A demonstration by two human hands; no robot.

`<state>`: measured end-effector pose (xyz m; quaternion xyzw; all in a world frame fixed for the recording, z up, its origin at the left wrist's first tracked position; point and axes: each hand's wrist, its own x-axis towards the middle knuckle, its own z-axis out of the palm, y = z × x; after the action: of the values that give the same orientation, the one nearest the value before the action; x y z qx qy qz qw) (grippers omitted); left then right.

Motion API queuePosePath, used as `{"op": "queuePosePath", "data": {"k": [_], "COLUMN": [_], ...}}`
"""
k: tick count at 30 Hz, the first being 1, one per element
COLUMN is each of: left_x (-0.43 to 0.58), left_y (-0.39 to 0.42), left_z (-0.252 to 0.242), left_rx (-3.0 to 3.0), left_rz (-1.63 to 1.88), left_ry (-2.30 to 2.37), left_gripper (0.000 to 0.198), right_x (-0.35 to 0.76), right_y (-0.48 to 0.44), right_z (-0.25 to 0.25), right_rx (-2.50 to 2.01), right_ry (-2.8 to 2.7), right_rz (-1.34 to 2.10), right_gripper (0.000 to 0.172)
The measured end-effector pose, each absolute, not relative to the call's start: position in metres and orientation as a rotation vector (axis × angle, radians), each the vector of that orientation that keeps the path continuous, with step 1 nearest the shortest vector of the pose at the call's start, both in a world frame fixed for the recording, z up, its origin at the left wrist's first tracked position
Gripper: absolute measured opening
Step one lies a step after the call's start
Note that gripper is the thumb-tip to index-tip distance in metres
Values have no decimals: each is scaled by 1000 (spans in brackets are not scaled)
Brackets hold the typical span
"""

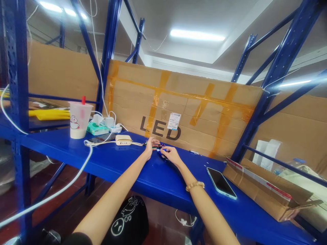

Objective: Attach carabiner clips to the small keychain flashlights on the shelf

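Observation:
My left hand is at the far side of the blue shelf, its fingers curved around small dark, colourful pieces that I cannot make out. Just to its right, my right hand pinches a thin blue pen-like item. A dark, shiny bundle shows between and below the hands, partly covered by the fingers. The two hands are close together, and their small contents blend into one another. A bead bracelet circles my right wrist.
Left of the hands are a cream power bank with cables, a drink cup and a green packet. A phone and an open carton are at right. Large cardboard stands behind the blue shelf.

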<state>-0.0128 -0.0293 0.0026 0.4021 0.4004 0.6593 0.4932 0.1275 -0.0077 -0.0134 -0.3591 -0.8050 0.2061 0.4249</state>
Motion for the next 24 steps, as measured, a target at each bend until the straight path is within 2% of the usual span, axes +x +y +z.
{"op": "queuePosePath", "data": {"k": [7, 24], "left_x": [-12, -13], "left_y": [-31, -28], "left_z": [3, 2], "left_rx": [964, 974], "left_rz": [1608, 1593], "left_ry": [958, 969], "left_gripper": [38, 40], "right_x": [129, 130], "right_y": [-6, -6], "right_z": [-14, -14], "right_rx": [-837, -856], "right_ry": [-2042, -2010], "right_rz": [523, 546], "right_gripper": [32, 36]}}
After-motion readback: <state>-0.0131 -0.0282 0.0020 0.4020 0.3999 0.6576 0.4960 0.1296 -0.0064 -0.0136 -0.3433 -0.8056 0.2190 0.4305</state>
